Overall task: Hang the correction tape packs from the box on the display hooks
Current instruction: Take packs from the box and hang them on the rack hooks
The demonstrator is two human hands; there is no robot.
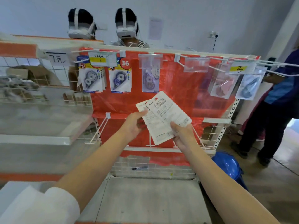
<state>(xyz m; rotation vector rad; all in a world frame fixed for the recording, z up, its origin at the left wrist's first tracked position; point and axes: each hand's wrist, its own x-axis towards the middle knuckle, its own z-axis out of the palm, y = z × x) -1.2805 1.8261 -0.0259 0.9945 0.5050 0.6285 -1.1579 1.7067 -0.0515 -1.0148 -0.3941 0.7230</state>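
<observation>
Two white correction tape packs (pixel 163 116) are fanned out in front of the red display panel (pixel 181 97), printed backs towards me. My left hand (pixel 135 122) pinches the upper left edge of the rear pack. My right hand (pixel 182 133) grips the packs' lower right corner. Above them, correction tape packs hang on the top hooks: a bunch at the left (pixel 91 78), one beside it (pixel 120 78), a clear one (pixel 150 78), and two at the right (pixel 222 85) (pixel 250 85). The box is out of view.
Bare white hooks (pixel 101 129) stick out of the lower rail. A grey shelf base (pixel 150 199) lies below. A blue helmet (pixel 228 165) sits on the floor at right, next to a standing person (pixel 278 102). Two people in headsets (pixel 126 26) stand behind the rack. Wire shelves (pixel 32 94) fill the left.
</observation>
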